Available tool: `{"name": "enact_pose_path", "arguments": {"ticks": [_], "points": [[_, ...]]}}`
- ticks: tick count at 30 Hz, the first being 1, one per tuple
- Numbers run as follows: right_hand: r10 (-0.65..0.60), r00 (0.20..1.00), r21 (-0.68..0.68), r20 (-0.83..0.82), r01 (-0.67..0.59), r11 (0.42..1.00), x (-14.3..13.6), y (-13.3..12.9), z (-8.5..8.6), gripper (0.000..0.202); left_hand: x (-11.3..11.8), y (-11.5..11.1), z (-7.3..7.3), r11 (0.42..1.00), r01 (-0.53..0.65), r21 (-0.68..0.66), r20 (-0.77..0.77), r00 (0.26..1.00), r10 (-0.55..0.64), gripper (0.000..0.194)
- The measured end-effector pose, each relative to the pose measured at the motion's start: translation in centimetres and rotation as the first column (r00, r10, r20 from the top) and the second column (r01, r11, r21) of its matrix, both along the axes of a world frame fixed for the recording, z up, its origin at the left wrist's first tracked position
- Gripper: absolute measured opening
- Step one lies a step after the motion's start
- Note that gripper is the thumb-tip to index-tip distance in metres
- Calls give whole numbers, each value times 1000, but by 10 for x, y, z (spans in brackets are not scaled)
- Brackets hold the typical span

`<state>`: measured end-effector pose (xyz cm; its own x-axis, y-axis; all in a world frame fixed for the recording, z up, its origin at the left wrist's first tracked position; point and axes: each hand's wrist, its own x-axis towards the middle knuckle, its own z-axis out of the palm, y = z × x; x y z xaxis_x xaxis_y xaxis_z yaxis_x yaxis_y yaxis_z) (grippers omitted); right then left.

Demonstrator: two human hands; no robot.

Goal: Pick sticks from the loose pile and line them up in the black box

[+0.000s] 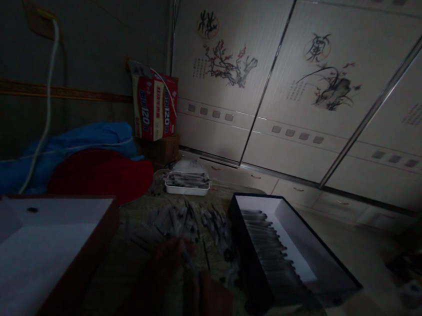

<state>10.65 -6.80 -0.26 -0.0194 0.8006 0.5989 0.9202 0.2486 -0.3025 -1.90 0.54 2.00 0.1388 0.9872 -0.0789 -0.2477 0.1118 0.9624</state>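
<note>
The picture is dark. My left hand [166,259] is closed, its fingertips pinching one end of a slim pale item [188,260] near the table's middle. Lower and to the right, my right hand [210,304] is closed round the near end of that item. Beyond my hands lie loose piles of slim dark-and-clear pieces [178,220], too dim to name. To the right, a black-edged box [322,245] holds a row of similar slim pieces [269,244]. A white tray [187,190] with more slim items stands at the table's far side.
A large open box [83,260] with a white inside stands at the left. Behind it lie a red item [99,174] and blue cloth [84,139]. A red carton [154,107] stands by the wall. Sliding doors [221,93] fill the background.
</note>
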Motion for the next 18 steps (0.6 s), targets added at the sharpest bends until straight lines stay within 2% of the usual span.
{"name": "enact_pose_path", "arguments": {"ticks": [3, 5, 7, 9, 11, 14, 17, 18], "points": [[-13, 999, 87, 46, 9, 996, -1, 0, 0, 33, -1, -1, -1, 999, 33, -11, 9, 999, -32, 39], [1, 999, 98, 32, -4, 995, -2, -1, -2, 34, -1, -2, -1, 999, 33, -27, 17, 999, -32, 39], [17, 998, 42, -62, -14, 999, -4, -2, -6, 34, -1, -3, -1, 1000, 8, -28, 19, 1000, -7, 38], [35, 970, -46, -241, -48, 998, -6, -3, -12, 36, 0, -5, 2, 1000, -12, 9, 8, 1000, 12, 36], [46, 887, -101, -460, -104, 990, -8, -4, -17, 38, 2, -8, 6, 999, -19, 37, 19, 1000, 18, 33], [20, 701, -136, -713, -166, 977, -6, -1, -19, 41, 6, -11, 12, 999, -31, 18, 62, 998, 30, 34], [-14, 526, -208, -851, -312, 927, -3, 4, -14, 49, 9, -11, 10, 1000, -19, 1, 100, 995, 19, 35], [-11, 496, -216, -868, -358, 908, -3, 6, -12, 51, 9, -11, 9, 1000, -4, -1, 110, 994, 4, 34]]}}
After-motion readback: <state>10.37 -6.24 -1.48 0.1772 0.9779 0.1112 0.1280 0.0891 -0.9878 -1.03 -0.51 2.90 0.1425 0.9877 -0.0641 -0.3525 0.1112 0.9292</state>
